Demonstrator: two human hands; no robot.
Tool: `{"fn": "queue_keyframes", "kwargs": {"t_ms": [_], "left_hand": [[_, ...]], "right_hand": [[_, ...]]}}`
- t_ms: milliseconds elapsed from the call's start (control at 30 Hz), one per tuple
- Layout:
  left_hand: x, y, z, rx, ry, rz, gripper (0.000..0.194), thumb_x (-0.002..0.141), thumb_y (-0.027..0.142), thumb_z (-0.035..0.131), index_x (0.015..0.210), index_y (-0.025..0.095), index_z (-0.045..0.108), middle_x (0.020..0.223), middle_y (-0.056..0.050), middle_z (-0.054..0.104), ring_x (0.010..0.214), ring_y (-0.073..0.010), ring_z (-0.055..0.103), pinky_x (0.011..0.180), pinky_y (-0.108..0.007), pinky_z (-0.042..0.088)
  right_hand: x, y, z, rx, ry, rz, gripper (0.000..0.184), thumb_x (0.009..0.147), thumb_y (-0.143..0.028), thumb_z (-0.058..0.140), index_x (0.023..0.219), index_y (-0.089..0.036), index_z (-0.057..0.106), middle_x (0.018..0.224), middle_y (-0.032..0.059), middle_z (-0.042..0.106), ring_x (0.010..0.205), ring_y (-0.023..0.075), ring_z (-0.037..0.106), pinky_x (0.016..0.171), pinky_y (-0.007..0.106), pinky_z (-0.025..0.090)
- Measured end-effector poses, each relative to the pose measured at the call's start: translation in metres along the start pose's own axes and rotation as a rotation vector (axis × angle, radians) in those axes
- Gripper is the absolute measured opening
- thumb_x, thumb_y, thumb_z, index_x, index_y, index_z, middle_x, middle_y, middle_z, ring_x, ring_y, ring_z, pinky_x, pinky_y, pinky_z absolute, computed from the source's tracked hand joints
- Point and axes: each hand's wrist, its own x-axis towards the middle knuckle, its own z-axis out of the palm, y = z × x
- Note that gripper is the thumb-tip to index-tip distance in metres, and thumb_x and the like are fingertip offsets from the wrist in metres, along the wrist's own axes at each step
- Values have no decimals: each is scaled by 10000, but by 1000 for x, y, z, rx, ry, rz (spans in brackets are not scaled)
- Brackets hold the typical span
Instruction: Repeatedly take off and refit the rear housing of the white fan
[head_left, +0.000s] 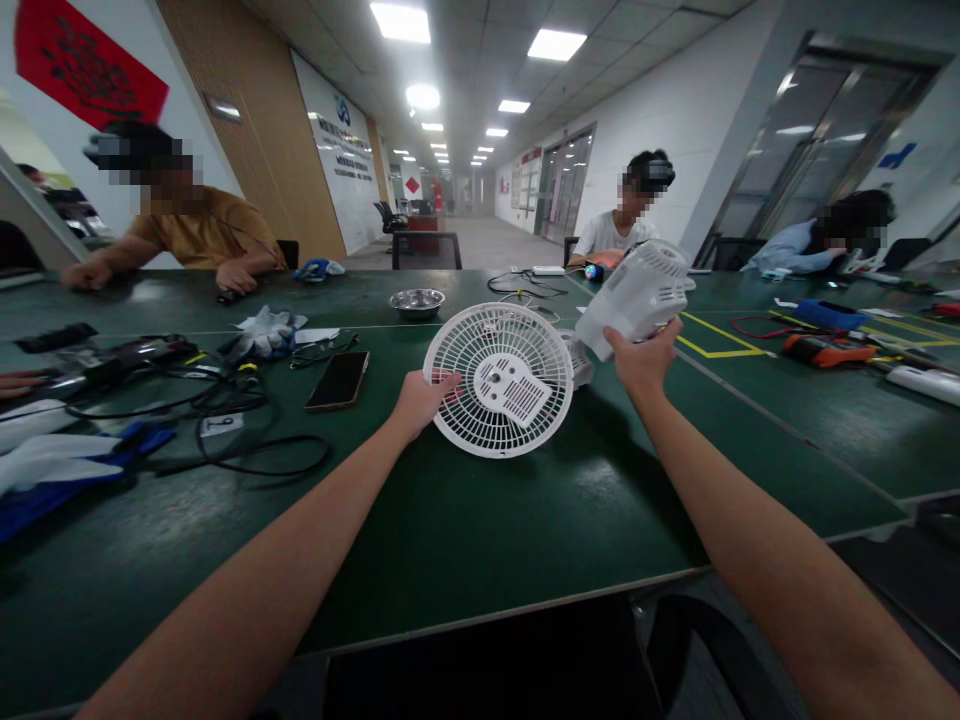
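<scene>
A round white fan grille (501, 381) with a labelled plate in its middle stands tilted on the green table (480, 530). My left hand (422, 398) is closed on its left rim. My right hand (643, 358) is raised to the right of the grille and grips a white fan housing (636, 296) held up above the table. A further white fan part (577, 357) lies on the table behind the grille, partly hidden by it.
A dark phone (338, 380), black cables (225, 420), grey gloves (266, 330) and blue-white cloth (52, 470) lie at the left. A metal bowl (417, 302) stands further back. Three people sit at the table's far side. Tools (825, 350) lie at the right.
</scene>
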Motion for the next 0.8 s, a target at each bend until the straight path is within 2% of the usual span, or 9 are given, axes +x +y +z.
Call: {"fn": "queue_keyframes", "kwargs": {"t_ms": [133, 267, 400, 633, 800], "left_hand": [[0, 0, 1, -5, 8, 7, 119, 849, 209, 759, 930, 124, 736, 863, -88, 780, 757, -212, 752, 776, -388, 627], [0, 0, 2, -26, 6, 15, 101, 846, 197, 757, 909, 121, 733, 843, -85, 778, 748, -211, 753, 772, -381, 630], [-1, 0, 1, -5, 5, 11, 99, 849, 203, 755, 913, 129, 736, 854, -86, 780, 752, -212, 755, 781, -384, 629], [1, -3, 0, -10, 9, 3, 119, 843, 215, 763, 926, 136, 735, 861, -85, 779, 774, -215, 756, 794, -395, 628], [-3, 2, 1, 33, 13, 1, 125, 854, 222, 749, 934, 127, 736, 854, -91, 777, 759, -220, 752, 790, -411, 623]], "right_hand": [[-19, -16, 12, -11, -133, -51, 921, 619, -512, 815, 1351, -193, 356, 1179, 173, 688, 1054, 370, 679, 918, 531, 521], [-33, -17, 20, -75, -267, -60, 855, 609, -542, 814, 1284, -192, 425, 1163, 189, 690, 1040, 404, 676, 904, 568, 525], [-34, -11, 22, -84, -288, -67, 826, 629, -546, 801, 1281, -193, 437, 1168, 192, 691, 1043, 408, 673, 904, 580, 527], [-28, -7, 24, -82, -336, 16, 853, 615, -592, 806, 1285, -212, 440, 1179, 177, 695, 1042, 397, 674, 934, 577, 527], [-27, -3, 28, -80, -352, 47, 838, 598, -580, 819, 1262, -231, 448, 1174, 149, 697, 1049, 368, 675, 956, 559, 525]]}}
